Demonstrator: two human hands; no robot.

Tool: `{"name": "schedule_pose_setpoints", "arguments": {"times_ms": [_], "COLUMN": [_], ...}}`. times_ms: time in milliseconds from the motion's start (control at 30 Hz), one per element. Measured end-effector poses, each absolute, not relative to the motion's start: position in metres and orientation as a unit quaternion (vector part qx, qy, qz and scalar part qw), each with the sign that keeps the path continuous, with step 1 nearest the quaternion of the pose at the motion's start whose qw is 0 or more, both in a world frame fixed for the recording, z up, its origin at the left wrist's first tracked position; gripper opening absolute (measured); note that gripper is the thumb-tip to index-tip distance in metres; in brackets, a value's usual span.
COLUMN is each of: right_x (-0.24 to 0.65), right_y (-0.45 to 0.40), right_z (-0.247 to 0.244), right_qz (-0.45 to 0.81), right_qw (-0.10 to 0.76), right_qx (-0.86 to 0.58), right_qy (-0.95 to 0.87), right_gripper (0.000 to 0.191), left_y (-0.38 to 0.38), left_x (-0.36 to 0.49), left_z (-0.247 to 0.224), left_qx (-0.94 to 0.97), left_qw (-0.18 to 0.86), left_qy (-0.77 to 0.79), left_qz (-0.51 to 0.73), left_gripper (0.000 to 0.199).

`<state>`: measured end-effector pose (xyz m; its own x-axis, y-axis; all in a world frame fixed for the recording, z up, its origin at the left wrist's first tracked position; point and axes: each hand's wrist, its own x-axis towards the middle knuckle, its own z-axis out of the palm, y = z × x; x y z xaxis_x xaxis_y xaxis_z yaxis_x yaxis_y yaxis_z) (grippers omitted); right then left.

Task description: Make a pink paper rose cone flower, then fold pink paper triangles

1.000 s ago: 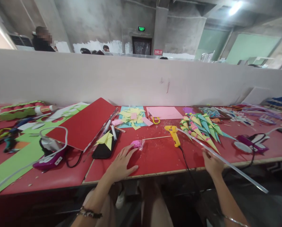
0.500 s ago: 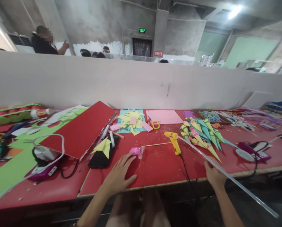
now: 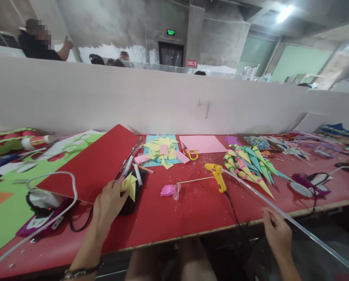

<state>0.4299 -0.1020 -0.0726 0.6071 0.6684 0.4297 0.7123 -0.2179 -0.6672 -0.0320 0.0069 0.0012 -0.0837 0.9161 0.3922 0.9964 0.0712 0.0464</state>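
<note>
My left hand (image 3: 110, 203) reaches over the black phone (image 3: 130, 207), its bent fingers closed on the edge of a folded yellow paper piece (image 3: 130, 185). The fingertips are partly hidden there. My right hand (image 3: 276, 232) hangs at the table's front edge with curled fingers, and nothing shows in them. Just above it runs a long clear glue stick (image 3: 282, 214), fed into the back of a yellow glue gun (image 3: 217, 177) lying on the table. A pink packet in clear plastic (image 3: 169, 191) and a thin wooden stick (image 3: 195, 180) lie between the hands.
Decorated paper cones (image 3: 252, 164) are piled right of the glue gun. Yellow strips cover a blue sheet (image 3: 147, 159) beside pink paper (image 3: 205, 143). A red board (image 3: 89, 164) leans at left. Power strips (image 3: 42, 222) with cables sit on both sides. A white partition (image 3: 168, 103) borders the back.
My left hand has moved left from beside the pink packet to the yellow paper on the phone. My right hand has drawn slightly back and right, fingers curled. The view has shifted a little.
</note>
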Motion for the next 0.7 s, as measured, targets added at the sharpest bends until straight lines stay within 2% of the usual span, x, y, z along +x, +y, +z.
{"name": "schedule_pose_setpoints", "arguments": {"times_ms": [133,233,400,467,567,700], "right_x": [0.381,0.334,0.263,0.244,0.227,0.221], "right_y": [-0.136,-0.134,-0.061,-0.015,0.057,0.13], "right_z": [-0.072,-0.055,0.01,0.033,0.05,0.041], "right_qz": [-0.028,0.022,0.09,0.032,0.0,-0.003], "right_qw": [0.473,0.464,0.346,0.227,0.187,0.132], "right_qx": [-0.748,-0.632,-0.554,-0.611,-0.67,-0.717], "right_qy": [-0.465,-0.62,-0.752,-0.758,-0.718,-0.685], "right_gripper": [0.031,0.03,0.028,0.026,0.029,0.025], "left_y": [0.01,0.007,0.005,0.006,0.008,0.008], "left_x": [-0.033,-0.029,-0.026,-0.027,-0.029,-0.03], "left_z": [-0.007,-0.007,-0.01,-0.014,-0.018,-0.02], "left_qx": [-0.676,-0.67,-0.672,-0.676,-0.672,-0.668], "left_qw": [0.128,0.155,0.192,0.193,0.196,0.183], "left_qy": [-0.713,-0.71,-0.695,-0.687,-0.686,-0.688], "left_qz": [-0.138,-0.154,-0.168,-0.182,-0.197,-0.217], "left_gripper": [0.03,0.032,0.037,0.035,0.03,0.028]}}
